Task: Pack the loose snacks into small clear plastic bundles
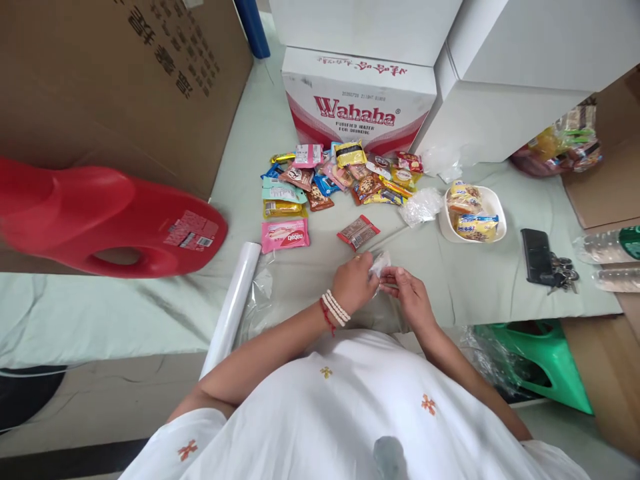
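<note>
My left hand [354,281], with beaded bracelets at the wrist, is closed on a crumpled piece of clear plastic film [381,262]. The fingers of my right hand [409,297] pinch the same film from the right side. Just beyond the hands lies a single red-brown snack packet [358,232]. A pink nabati wafer packet [285,235] rests to its left. Farther back is a loose pile of wrapped snacks [367,188]. To the right, a white plastic bowl [501,223] holds a few wrapped snacks, with crumpled bubble wrap [421,207] beside it.
A white Wahaha carton [357,107] and other white boxes stand behind the pile. On the left are a red jug [115,220], a large brown carton [100,87] and a roll of film [233,303]. A phone [537,255], keys [564,272] and bottles [607,247] lie at right.
</note>
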A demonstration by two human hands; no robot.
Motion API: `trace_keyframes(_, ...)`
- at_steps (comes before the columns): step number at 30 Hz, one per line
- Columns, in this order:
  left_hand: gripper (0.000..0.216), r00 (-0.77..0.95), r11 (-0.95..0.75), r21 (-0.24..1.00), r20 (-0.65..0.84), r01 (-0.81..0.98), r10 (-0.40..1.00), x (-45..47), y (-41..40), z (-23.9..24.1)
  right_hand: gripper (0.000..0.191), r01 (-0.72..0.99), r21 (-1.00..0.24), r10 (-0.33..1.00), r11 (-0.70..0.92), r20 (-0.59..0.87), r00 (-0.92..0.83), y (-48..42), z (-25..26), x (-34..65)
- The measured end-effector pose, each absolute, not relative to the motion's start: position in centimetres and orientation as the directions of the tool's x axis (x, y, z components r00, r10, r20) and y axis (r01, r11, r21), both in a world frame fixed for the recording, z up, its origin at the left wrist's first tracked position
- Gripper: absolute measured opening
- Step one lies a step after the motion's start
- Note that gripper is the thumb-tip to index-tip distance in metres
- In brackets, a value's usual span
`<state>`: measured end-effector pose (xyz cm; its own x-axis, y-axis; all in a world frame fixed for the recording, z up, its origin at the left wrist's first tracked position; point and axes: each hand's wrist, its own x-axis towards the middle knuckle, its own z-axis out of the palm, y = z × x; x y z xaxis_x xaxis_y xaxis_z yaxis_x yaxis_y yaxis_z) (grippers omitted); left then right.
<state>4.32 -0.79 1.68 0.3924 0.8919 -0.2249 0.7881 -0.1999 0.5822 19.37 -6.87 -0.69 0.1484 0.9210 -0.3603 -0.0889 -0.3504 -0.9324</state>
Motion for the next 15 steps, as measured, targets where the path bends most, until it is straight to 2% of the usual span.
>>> trace_keyframes(2,0.01,0.443,-0.301,0.528,-0.163,0.794,0.882,5.0,-1.9,2.0,0.048,-0.12,-0.923,0.907,-0.367,-0.383,0.176,-7.1,-0.5,19.4)
trace_keyframes(4,0.011,0.506,-0.38,0.544,-0.098,0.748,0.857,5.8,-2.9,2.1,0.047,-0.166,-0.902,0.887,-0.399,-0.425,0.178,-7.3,-0.1,19.6)
trace_keyframes(7,0.022,0.576,-0.377,0.718,-0.041,0.585,0.816,6.6,-4.0,1.7,0.053,-0.247,-0.863,0.869,-0.441,-0.479,0.124,-7.7,0.4,20.1)
trace_keyframes(9,0.037,0.617,-0.243,0.891,-0.05,0.383,0.786,6.9,-4.2,1.3,0.053,-0.277,-0.849,0.867,-0.45,-0.489,0.093,-8.2,0.3,20.5)
trace_keyframes(11,0.045,0.633,-0.018,0.99,-0.073,0.137,0.771,6.9,-4.2,1.0,0.051,-0.273,-0.857,0.87,-0.437,-0.48,0.115,-8.6,0.0,21.4)
trace_keyframes(13,0.048,0.605,0.147,0.987,-0.076,-0.07,0.793,6.4,-3.8,1.0,0.048,-0.231,-0.893,0.869,-0.386,-0.436,0.235,-8.6,-0.1,23.5)
trace_keyframes(15,0.051,0.526,0.187,0.967,-0.07,-0.172,0.847,5.4,-3.3,1.1,0.049,-0.162,-0.951,0.841,-0.265,-0.31,0.444,-7.7,0.6,27.5)
